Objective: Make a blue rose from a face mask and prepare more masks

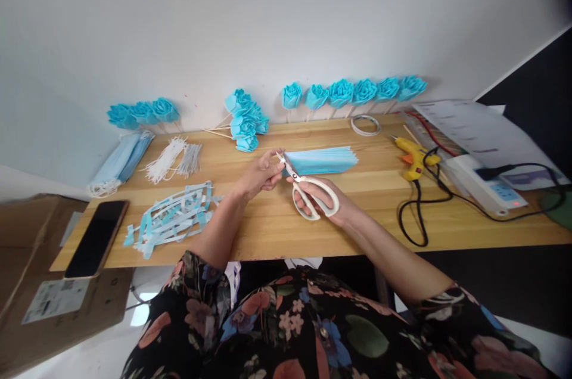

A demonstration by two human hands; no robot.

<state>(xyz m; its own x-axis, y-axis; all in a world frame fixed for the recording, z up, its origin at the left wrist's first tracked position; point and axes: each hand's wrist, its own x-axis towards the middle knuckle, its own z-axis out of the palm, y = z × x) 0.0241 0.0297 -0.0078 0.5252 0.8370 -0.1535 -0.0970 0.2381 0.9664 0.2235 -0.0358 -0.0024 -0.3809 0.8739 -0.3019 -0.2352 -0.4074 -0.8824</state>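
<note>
My right hand (337,203) grips the white-handled scissors (328,203), fingers through the loops. Their blades point up and left, parted at the tips beside my left fingers. My left hand (264,173) is closed in a pinch at the blade tips; a small pale piece shows between the fingers, too small to name. Behind the scissors lies a stack of light-blue pleated strips (324,160), flat on the wooden table (277,236). Its left end reaches near my left fingertips. I cannot tell whether the pinched piece is joined to the stack.
Blue fabric flowers (341,93) on sticks lean along the wall, with a bunch (245,120) mid-table. Left are face masks (123,158), white ear loops (165,160), grey wires (190,160), cut strips (174,218) and a phone (96,239). Right are a tape roll (365,125), yellow glue gun (414,157) and power strip (487,185).
</note>
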